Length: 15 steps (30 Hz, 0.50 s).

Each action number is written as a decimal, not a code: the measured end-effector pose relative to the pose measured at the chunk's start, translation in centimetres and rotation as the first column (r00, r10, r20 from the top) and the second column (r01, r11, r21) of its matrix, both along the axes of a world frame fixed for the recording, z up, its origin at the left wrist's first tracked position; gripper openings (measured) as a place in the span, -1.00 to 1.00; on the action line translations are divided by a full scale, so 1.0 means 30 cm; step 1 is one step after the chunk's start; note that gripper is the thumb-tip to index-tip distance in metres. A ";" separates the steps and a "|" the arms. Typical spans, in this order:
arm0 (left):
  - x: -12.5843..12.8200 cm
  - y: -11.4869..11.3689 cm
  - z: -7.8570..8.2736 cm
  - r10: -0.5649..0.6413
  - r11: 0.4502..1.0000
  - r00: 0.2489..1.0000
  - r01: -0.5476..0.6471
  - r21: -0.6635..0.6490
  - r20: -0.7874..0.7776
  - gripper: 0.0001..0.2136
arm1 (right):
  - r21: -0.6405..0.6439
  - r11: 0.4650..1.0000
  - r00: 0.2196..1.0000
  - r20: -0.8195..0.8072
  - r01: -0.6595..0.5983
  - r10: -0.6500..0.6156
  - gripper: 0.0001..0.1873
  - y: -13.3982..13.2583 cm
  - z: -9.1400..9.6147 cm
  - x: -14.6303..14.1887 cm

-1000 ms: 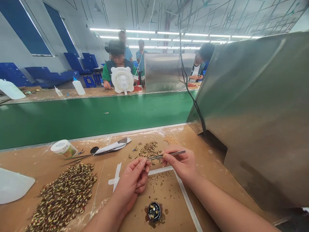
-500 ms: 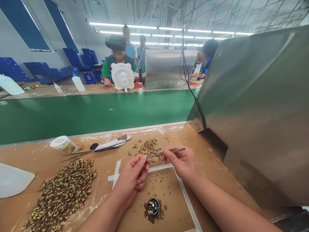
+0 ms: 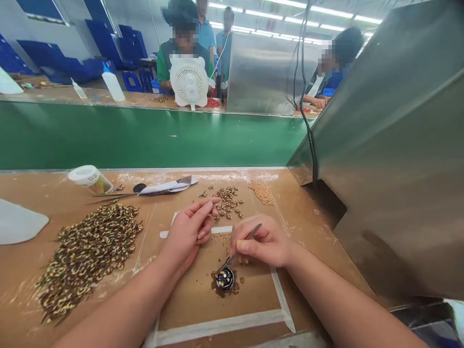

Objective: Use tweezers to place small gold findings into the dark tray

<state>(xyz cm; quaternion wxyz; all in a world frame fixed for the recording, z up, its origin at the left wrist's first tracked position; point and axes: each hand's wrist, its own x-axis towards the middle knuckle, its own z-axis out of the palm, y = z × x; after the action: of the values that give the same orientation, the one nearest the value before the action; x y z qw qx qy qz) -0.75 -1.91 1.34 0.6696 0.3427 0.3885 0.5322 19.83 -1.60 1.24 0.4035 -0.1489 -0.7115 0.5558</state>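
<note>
The tweezers (image 3: 254, 230) slant across the right hand (image 3: 263, 241), their long axis running from the upper right down to the lower left. Their tips point down at the far left rim of a small black dish (image 3: 231, 286); whether they touch it I cannot tell. The right thumb and fingers grip the tweezers partway along. The left hand (image 3: 192, 224) is raised to the left, fingers curled, thumb close to the forefinger; whether they pinch anything I cannot tell.

White tape (image 3: 221, 327) edges the brown work area, and the dish sits well apart from the front strip, with room between. A small heap of striped pieces (image 3: 227, 197) lies just beyond the hands, tan beads (image 3: 261, 192) to its right. A large pile (image 3: 94, 251) bounds the left side, a metal panel (image 3: 391, 159) the right. Past the table's far edge runs a green strip (image 3: 145, 137).
</note>
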 end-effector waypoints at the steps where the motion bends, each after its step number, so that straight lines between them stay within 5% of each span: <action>1: 0.000 -0.001 -0.002 0.003 1.000 1.000 -0.003 0.009 0.001 -0.72 | 0.020 0.999 0.999 0.033 -0.034 0.033 -0.69 0.000 -0.003 -0.001; 15: -0.004 -0.002 0.000 -0.023 1.000 0.995 0.022 0.011 0.095 -0.83 | 0.033 0.990 0.973 0.193 -0.138 0.129 -0.77 0.008 -0.004 0.003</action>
<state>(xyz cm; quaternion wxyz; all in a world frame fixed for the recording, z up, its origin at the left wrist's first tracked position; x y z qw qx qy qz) -0.87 -1.97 1.33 0.6914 0.3247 0.3498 0.5424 19.92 -1.34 1.11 0.2986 -0.1441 -0.7678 0.5483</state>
